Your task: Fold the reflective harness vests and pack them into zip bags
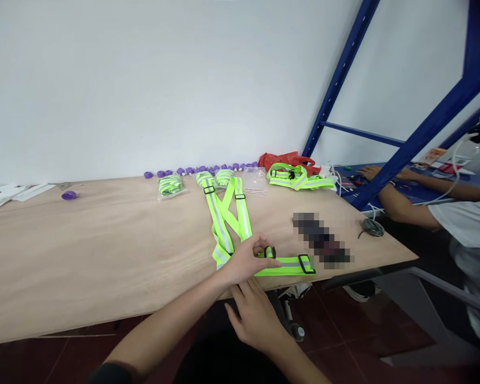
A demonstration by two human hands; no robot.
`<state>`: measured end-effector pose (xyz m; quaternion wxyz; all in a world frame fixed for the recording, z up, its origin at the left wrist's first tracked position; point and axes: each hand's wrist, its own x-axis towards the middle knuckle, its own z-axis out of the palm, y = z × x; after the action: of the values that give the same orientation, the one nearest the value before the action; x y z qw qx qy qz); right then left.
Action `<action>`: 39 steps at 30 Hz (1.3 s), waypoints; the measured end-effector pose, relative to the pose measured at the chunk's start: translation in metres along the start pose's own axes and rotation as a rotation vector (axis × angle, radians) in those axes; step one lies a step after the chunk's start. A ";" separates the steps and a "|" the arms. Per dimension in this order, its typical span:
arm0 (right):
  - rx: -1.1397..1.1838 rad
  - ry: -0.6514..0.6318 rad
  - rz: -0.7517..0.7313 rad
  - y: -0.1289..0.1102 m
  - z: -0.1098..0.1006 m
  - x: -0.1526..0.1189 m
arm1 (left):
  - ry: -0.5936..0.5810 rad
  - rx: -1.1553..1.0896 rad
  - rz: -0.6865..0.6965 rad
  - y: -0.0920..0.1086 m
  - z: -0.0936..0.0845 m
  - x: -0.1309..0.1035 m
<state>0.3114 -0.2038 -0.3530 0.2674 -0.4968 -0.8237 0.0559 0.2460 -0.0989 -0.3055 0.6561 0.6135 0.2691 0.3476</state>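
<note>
A neon yellow-green reflective vest (221,221) made of straps with silver stripes and black slider buckles lies on the table near its front edge. My left hand (246,260) rests over the lower straps. Its fingers curl round a short strap end with a black buckle, and the thumb lies along the waist strap. Just below, my right hand (254,312) is at the table edge with fingers extended and apart; its fingertips are partly under my left wrist. The waist strap ends at a black buckle (305,264) on the right.
Bagged reflective straps (170,185), purple caps (190,170), a clear plastic bag (254,178) and a red bag (286,159) line the wall. Another folded reflective vest (300,178) lies at back right. A blue metal frame (344,74) stands beside a co-worker's arm (408,208).
</note>
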 end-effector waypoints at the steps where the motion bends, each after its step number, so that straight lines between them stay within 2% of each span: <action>1: 0.005 0.009 -0.007 0.001 0.000 -0.001 | -0.018 0.104 -0.018 -0.001 -0.001 0.001; 5: 0.042 0.067 -0.038 0.002 -0.001 -0.001 | -0.100 0.403 -0.026 0.000 -0.006 0.002; 7: 0.072 0.128 -0.108 0.003 -0.007 -0.003 | -0.109 0.495 -0.015 -0.001 -0.005 0.003; 11: 0.072 0.315 -0.299 0.024 -0.044 -0.023 | -0.045 0.733 0.004 -0.009 -0.001 0.000; 12: 0.017 0.369 -0.274 0.035 -0.057 -0.031 | -0.046 0.797 0.021 -0.011 0.000 -0.001; 14: -0.158 0.429 -0.077 0.064 -0.082 -0.045 | -0.083 0.916 0.069 -0.015 0.002 -0.004; 15: -0.227 0.424 0.029 0.080 -0.093 -0.051 | -0.103 0.972 0.093 -0.016 0.004 -0.005; 17: -0.232 0.301 0.190 0.109 -0.110 -0.058 | -0.134 1.075 0.135 -0.018 0.006 -0.007; 20: -0.035 0.057 0.312 0.138 -0.119 -0.062 | -0.159 1.205 0.214 -0.020 0.008 -0.011; 22: 0.106 -0.032 0.374 0.145 -0.120 -0.060 | -0.165 1.264 0.272 -0.021 0.008 -0.014; 25: 0.227 -0.083 0.426 0.147 -0.119 -0.053 | -0.163 1.306 0.344 -0.022 0.006 -0.019; 31: 0.329 -0.116 0.370 0.137 -0.130 -0.034 | -0.189 1.490 0.457 -0.019 0.004 -0.037; 33: 0.398 -0.131 0.403 0.132 -0.135 -0.028 | -0.089 1.572 0.405 -0.017 0.011 -0.048; 36: 0.562 -0.115 0.472 0.125 -0.137 -0.022 | 0.077 1.640 0.238 -0.018 0.026 -0.066; 39: 0.719 -0.004 0.472 0.121 -0.130 -0.018 | 0.124 1.600 0.188 -0.022 0.033 -0.078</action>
<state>0.4779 -0.1809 -0.2930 0.4018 -0.5468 -0.6160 0.4001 0.2266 -0.1810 -0.3293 -0.0297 0.8969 0.4194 0.1368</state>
